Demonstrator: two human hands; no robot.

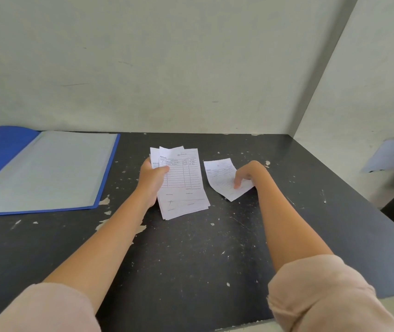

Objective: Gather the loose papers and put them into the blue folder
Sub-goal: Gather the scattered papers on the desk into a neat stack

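Observation:
My left hand (151, 179) grips a stack of white printed receipt papers (184, 185) at its left edge, thumb on top, over the middle of the black table. One more loose white paper (222, 180) lies to the right of the stack. My right hand (248, 174) rests on that paper's right side, fingertips pressing down on it. The blue folder (45, 168) lies open at the far left, its pale inner sleeve facing up.
The black table (191, 248) has chipped paint with pale flecks. A pale wall runs along the back, and a side wall stands on the right. The table's right edge (387, 219) drops off beside a dark gap. A bluish sheet (390, 155) shows on the right wall.

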